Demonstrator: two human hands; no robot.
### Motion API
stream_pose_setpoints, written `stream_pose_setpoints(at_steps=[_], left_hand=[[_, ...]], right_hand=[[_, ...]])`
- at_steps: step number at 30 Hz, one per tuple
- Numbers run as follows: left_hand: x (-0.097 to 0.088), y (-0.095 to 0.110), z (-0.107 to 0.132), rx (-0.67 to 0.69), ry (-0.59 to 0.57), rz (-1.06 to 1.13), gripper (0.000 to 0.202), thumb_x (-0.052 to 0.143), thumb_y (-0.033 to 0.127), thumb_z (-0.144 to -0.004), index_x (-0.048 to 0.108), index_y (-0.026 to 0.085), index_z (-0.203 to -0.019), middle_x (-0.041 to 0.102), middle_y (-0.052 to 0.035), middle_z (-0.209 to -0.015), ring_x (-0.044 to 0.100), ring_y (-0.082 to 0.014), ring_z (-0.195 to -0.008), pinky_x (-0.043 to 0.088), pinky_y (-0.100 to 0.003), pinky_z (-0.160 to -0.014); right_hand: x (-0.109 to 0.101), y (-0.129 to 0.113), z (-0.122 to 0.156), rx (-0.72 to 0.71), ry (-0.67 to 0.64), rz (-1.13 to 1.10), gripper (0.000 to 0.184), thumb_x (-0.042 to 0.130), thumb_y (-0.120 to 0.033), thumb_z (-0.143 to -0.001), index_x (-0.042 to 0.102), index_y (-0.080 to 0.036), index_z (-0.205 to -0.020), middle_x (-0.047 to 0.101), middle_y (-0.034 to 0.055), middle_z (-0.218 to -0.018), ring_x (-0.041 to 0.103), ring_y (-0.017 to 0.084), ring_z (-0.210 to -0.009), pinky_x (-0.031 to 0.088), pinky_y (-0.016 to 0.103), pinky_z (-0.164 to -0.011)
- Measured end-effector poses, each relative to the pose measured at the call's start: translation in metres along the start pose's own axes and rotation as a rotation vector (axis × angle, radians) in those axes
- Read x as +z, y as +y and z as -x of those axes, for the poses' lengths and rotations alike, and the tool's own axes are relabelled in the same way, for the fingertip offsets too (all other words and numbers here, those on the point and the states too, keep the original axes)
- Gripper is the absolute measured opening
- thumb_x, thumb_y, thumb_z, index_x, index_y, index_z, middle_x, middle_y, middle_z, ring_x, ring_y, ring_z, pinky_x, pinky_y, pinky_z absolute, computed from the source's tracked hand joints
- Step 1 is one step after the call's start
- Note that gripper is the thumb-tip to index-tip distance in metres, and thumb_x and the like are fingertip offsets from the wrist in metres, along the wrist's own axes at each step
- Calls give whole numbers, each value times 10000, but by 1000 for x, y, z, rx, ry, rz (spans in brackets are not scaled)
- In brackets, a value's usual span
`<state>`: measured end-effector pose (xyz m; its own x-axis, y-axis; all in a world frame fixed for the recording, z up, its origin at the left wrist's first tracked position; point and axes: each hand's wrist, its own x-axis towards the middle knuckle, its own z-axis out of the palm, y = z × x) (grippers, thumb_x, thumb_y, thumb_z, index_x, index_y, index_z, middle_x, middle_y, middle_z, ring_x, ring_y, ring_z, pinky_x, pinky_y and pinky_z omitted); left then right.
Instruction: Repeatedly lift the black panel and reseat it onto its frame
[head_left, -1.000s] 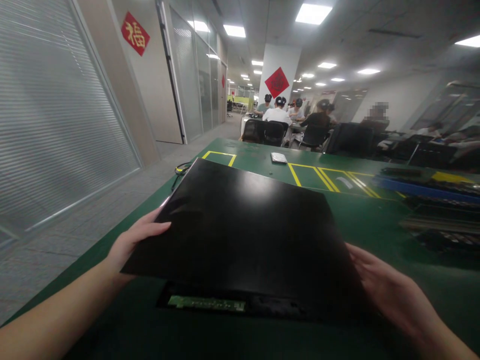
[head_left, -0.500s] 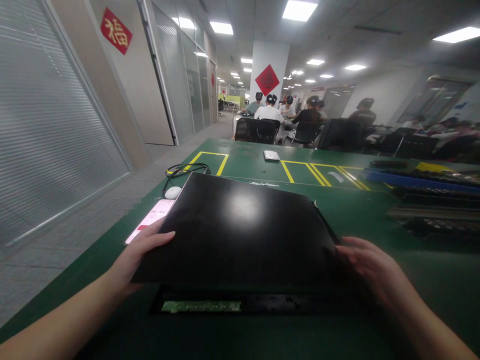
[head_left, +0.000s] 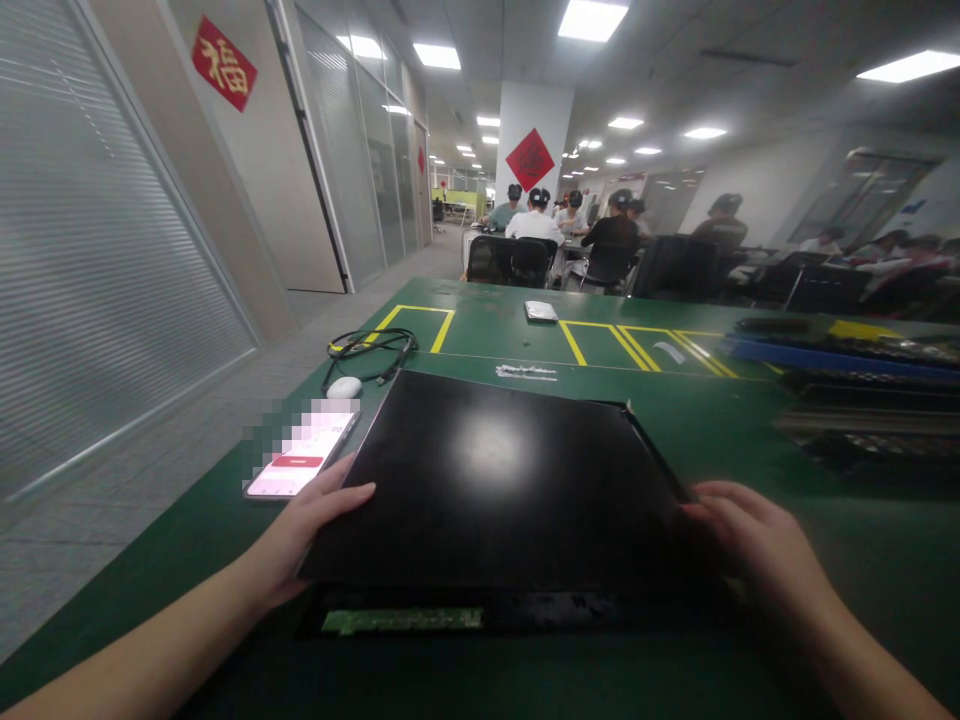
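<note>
A large glossy black panel [head_left: 495,480] lies low and nearly flat over the green table [head_left: 720,430]. My left hand [head_left: 304,535] grips the panel's near left edge, thumb on top. At the near right edge my right hand [head_left: 750,550] holds the panel, fingers curled along its side. Under the panel's near edge lies a dark strip with a green circuit board [head_left: 401,620].
A lit phone [head_left: 304,462], a white mouse [head_left: 343,387] and a black cable [head_left: 371,346] lie to the left. A small silver item [head_left: 541,311] sits among yellow floor-tape boxes. Dark trays [head_left: 862,400] stack at the right. Several people [head_left: 536,225] sit at tables behind.
The panel's far edge has come down from a steep tilt to nearly flat on the table, uncovering the phone, mouse and cable. Both hands kept their hold on its sides.
</note>
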<state>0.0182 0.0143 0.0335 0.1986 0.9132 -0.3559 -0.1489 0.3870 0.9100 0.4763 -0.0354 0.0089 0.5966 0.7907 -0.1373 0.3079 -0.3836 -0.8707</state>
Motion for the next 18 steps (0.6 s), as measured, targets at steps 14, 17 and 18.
stream_pose_setpoints(at_steps=[14, 17, 18], left_hand=[[0, -2, -5, 20, -84, -123, 689, 634, 384, -869, 443, 293, -1525, 724, -101, -1317, 734, -345, -1094, 612, -409, -832], [1, -3, -6, 4, -72, -102, 677, 647, 369, -869, 450, 286, -1512, 729, -100, -1305, 738, -335, -1089, 614, -394, -829], [1, -3, -6, -1, -64, -95, 676, 653, 363, -868, 452, 282, -1507, 731, -100, -1301, 740, -330, -1085, 613, -387, -833]], right_hand=[[2, 1, 5, -17, 13, 22, 282, 674, -430, -668, 729, -205, -830, 775, 94, -791, 632, 228, -548, 458, 335, -492], [2, 0, 6, -6, 19, 33, 272, 686, -424, -655, 730, -206, -813, 773, 92, -793, 641, 234, -571, 469, 338, -510], [2, -1, 6, -6, 20, 37, 274, 688, -424, -649, 731, -205, -808, 773, 94, -796, 651, 241, -591, 475, 341, -521]])
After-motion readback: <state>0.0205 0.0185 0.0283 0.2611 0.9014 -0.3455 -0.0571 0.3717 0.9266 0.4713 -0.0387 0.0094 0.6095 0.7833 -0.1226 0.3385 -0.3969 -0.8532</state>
